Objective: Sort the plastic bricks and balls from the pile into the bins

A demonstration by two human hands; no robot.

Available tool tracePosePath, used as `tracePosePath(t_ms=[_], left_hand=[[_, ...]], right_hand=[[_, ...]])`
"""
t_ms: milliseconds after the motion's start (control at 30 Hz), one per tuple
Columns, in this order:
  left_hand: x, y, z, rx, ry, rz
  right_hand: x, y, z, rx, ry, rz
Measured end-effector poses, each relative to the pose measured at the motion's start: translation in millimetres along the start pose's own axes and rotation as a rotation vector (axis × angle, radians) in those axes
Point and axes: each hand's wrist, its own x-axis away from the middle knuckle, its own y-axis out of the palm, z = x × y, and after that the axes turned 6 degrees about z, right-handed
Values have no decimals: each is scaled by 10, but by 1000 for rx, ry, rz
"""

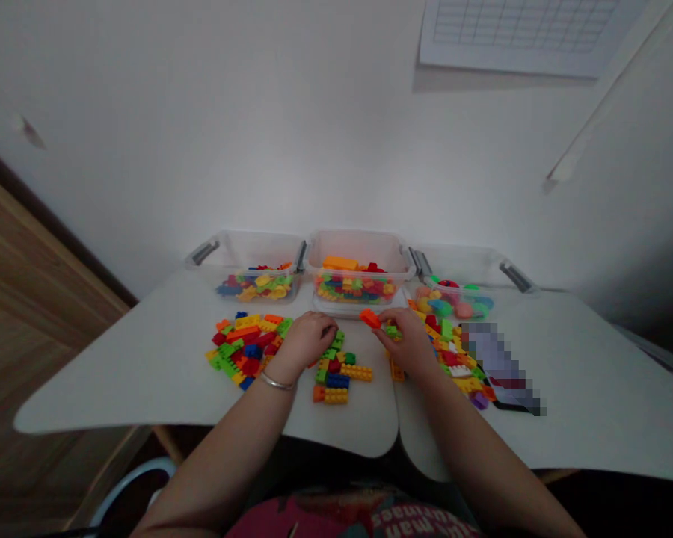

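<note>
My right hand (pixel 408 340) pinches an orange toy building brick (pixel 370 318) between thumb and fingers, just above the table. My left hand (pixel 309 340), with a silver bangle at the wrist, has its fingers curled down beside some green bricks (pixel 336 342). Whatever those fingers hold is hidden. Close to my left hand, a cluster of bricks lies in the middle: a blue brick (pixel 337 381), a long yellow brick (pixel 357 372) and a yellow brick (pixel 336 396) near the front. A mixed pile of bricks (pixel 241 347) spreads left of my left hand.
Clear plastic bins stand along the wall: a left bin (pixel 258 258) and a middle bin (pixel 362 250) with bricks, and a right bin (pixel 460 261) with rounded colourful pieces. Another brick pile (pixel 454 359) lies beside a blurred phone-like device (pixel 499 366). Two white tabletops (pixel 370 426) meet at a seam.
</note>
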Motion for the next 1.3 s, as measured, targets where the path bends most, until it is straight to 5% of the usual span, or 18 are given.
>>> tracePosePath(t_ms=[167,333,533,767,1100,1300], left_hand=[[-4,28,-29,13,-10,8],[0,25,-33,28,-5,13],[4,-11,-13,48,-15,5],[-9,-2,-23,50,-8,-11],[-19,-2,-24,69,-3,-16],[-18,28,-37,61,18,1]], right_hand=[[-124,-108,12,-34,-12,196],[-546,-371,-24,110,103,345],[-1094,-352,14,231,124,170],[-1339,-185,93,372,253,-71],[-1021,-419,75,192,20,119],[-459,-611,61,38,42,-178]])
